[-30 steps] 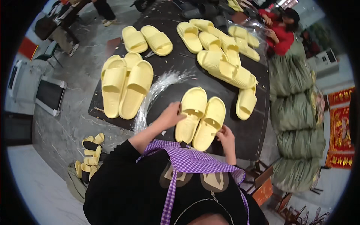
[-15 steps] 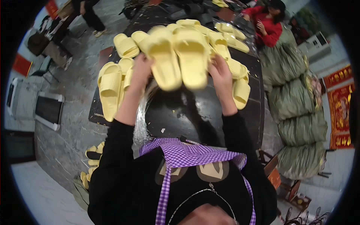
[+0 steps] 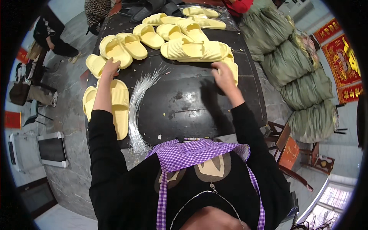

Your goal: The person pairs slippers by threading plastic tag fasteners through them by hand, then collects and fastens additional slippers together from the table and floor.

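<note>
My left hand (image 3: 110,69) is at the left of the table, fingers closed at the near edge of a yellow slipper (image 3: 124,57) with a ribbed strap. Just left of it lies a smaller-looking yellow slipper (image 3: 94,66), partly behind the hand. Beneath my left forearm are more slippers, one of them a yellow slipper (image 3: 120,109) lying lengthwise. My right hand (image 3: 225,76) has its fingers curled, with nothing visible in them. It is below a pair of yellow slippers (image 3: 193,51) lying sideways, and beside another slipper (image 3: 233,69) partly covered by that pair.
A bundle of clear plastic strips (image 3: 140,103) lies on the black table (image 3: 176,115). Several yellow slippers (image 3: 149,35) spread across the far side, with dark slippers (image 3: 149,8) beyond. Green sacks (image 3: 297,57) are stacked at the right. A person in black (image 3: 53,32) stands at the far left.
The slipper pair that was between my hands now lies sideways on the table's far side. My left hand has moved left to other slippers; my right hand is lower and apart from the pair.
</note>
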`<state>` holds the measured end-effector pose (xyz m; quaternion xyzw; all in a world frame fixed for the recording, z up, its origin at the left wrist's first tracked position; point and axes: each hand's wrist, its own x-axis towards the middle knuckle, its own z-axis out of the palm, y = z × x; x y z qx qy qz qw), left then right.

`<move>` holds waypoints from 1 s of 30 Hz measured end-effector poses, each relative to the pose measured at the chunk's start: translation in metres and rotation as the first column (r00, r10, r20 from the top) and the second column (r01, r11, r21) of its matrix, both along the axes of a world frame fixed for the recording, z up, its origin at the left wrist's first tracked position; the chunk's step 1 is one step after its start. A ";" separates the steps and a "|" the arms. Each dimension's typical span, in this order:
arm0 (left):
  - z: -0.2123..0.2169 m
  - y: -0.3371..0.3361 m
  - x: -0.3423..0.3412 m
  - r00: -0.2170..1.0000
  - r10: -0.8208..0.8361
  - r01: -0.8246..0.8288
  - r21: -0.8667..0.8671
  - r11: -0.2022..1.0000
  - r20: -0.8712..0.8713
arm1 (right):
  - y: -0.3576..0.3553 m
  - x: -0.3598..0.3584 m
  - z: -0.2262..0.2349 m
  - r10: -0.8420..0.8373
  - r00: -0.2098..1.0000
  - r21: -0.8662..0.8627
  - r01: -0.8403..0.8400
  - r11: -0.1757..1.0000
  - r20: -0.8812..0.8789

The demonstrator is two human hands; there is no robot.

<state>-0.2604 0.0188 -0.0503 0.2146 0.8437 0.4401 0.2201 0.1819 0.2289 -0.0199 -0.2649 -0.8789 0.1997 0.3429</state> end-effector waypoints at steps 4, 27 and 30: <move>0.000 0.006 0.006 0.941 -0.007 -0.017 -0.069 0.998 -0.339 | 0.057 0.028 0.004 -0.226 0.964 0.066 0.219 0.974 0.143; 0.033 0.114 0.159 0.816 -0.329 -0.003 0.572 0.821 0.476 | 0.041 0.016 0.042 -0.311 0.936 -0.226 0.272 0.935 -0.162; 0.074 0.066 0.157 0.878 -0.312 0.036 0.601 0.799 0.363 | 0.038 0.060 0.067 -0.237 0.952 -0.358 0.157 0.920 -0.192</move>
